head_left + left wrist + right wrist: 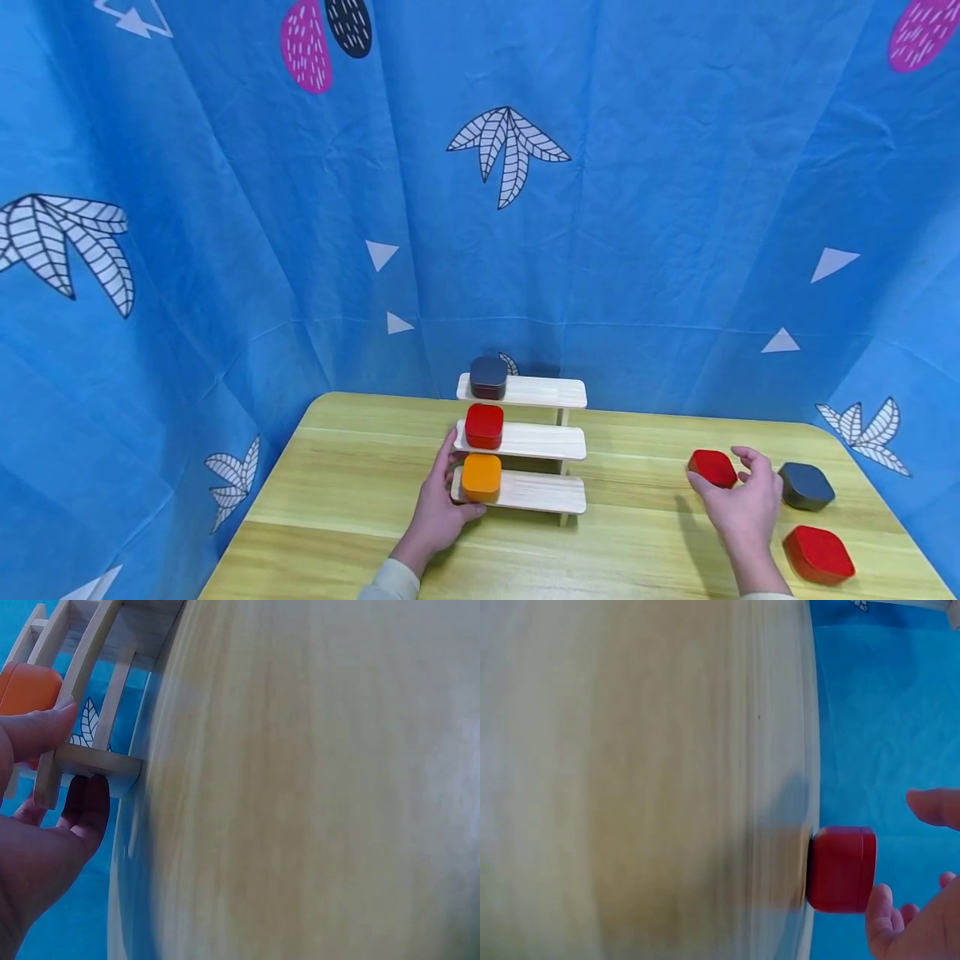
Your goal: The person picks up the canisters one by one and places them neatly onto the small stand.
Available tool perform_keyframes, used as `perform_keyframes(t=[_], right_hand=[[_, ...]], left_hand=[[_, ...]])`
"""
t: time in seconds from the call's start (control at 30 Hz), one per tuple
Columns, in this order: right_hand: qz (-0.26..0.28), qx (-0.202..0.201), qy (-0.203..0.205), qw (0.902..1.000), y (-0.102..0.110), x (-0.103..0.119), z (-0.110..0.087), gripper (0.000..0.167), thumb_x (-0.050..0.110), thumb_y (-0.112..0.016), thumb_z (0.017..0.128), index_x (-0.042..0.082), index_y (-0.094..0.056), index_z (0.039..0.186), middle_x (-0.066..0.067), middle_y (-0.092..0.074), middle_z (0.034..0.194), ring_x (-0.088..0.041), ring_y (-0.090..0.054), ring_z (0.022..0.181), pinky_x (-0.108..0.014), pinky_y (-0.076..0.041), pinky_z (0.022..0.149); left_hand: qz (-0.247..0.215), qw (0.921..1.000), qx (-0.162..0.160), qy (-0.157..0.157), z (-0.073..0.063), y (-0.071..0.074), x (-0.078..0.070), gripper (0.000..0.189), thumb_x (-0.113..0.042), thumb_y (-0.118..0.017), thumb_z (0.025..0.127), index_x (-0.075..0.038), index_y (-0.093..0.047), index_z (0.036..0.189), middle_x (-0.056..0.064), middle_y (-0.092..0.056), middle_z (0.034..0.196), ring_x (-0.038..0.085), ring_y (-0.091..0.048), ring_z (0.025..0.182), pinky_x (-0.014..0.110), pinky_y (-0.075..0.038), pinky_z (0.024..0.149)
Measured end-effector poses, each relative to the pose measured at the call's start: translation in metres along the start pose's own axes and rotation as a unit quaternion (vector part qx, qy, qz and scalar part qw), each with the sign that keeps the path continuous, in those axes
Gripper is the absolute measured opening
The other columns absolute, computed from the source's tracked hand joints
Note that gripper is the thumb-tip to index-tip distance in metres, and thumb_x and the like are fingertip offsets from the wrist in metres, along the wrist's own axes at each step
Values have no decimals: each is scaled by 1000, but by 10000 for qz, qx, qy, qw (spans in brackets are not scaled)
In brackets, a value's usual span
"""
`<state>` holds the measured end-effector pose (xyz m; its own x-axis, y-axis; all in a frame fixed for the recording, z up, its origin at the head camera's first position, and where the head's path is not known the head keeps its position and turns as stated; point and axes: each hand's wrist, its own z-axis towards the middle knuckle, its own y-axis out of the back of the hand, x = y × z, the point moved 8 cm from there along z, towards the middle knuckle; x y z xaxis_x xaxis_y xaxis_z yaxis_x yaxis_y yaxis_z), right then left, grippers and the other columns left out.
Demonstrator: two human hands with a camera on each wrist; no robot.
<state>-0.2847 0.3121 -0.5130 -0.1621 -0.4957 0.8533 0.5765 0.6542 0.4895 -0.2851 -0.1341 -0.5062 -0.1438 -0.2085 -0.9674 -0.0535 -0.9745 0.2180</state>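
Observation:
A three-tier wooden stepped rack (536, 492) stands on the table. My left hand (438, 512) grips its left end, the thumb on the front of the lowest tier and the fingers round the side. An orange rounded square box (482, 478) sits by that thumb, a red box (484, 426) on the middle tier and a dark grey box (488, 377) on the top one, all at the left end. My right hand (744, 500) is over a red box (715, 468) on the right side of the table, thumb and fingers spread apart. A fingertip is close to the red box (841, 870) in the right wrist view.
Right of my right hand lie another dark grey box (807, 487) and, nearer me, another red box (819, 554). The light wooden table (345, 467) ends at a blue patterned cloth (637, 208) hanging behind and at both sides.

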Motion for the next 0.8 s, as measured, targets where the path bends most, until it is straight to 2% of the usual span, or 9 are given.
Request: perform_keyframes(t=[0.33, 0.47, 0.6, 0.8], right_hand=[[-161, 189, -57, 9997, -5, -8, 8, 78, 14, -85, 75, -1, -43, 138, -29, -38, 140, -47, -40, 120, -54, -42, 82], [-148, 201, -148, 9996, -5, -11, 10, 79, 13, -85, 74, -1, -42, 138, -30, -38, 139, -48, -39, 120, -54, -41, 83], [-135, 218, -310, 9992, -7, -14, 13, 80, 14, -85, 74, -2, -41, 140, -31, -37, 139, -48, -38, 119, -56, -41, 84], [-166, 411, -558, 9975, -12, -20, 19, 85, 15, -85, 75, -1, -36, 143, -31, -35, 141, -49, -32, 128, -60, -38, 92]], left_hand=[[-50, 9999, 28, -127, 2, 0, 3, 118, 21, -78, 69, -23, -18, 161, 15, -46, 142, 39, -44, 130, 57, -36, 108], [5, 10000, -1, -9, 6, -1, 16, 119, 22, -78, 69, -26, -18, 161, 13, -46, 143, 37, -43, 131, 56, -33, 110], [40, 10000, -2, -43, 13, -2, 34, 124, 20, -79, 68, -32, -16, 161, 10, -46, 144, 35, -44, 131, 54, -35, 109], [-62, 10000, 28, -57, 15, -3, 42, 127, 19, -82, 67, -39, -17, 159, 8, -47, 143, 31, -49, 128, 48, -41, 106]])
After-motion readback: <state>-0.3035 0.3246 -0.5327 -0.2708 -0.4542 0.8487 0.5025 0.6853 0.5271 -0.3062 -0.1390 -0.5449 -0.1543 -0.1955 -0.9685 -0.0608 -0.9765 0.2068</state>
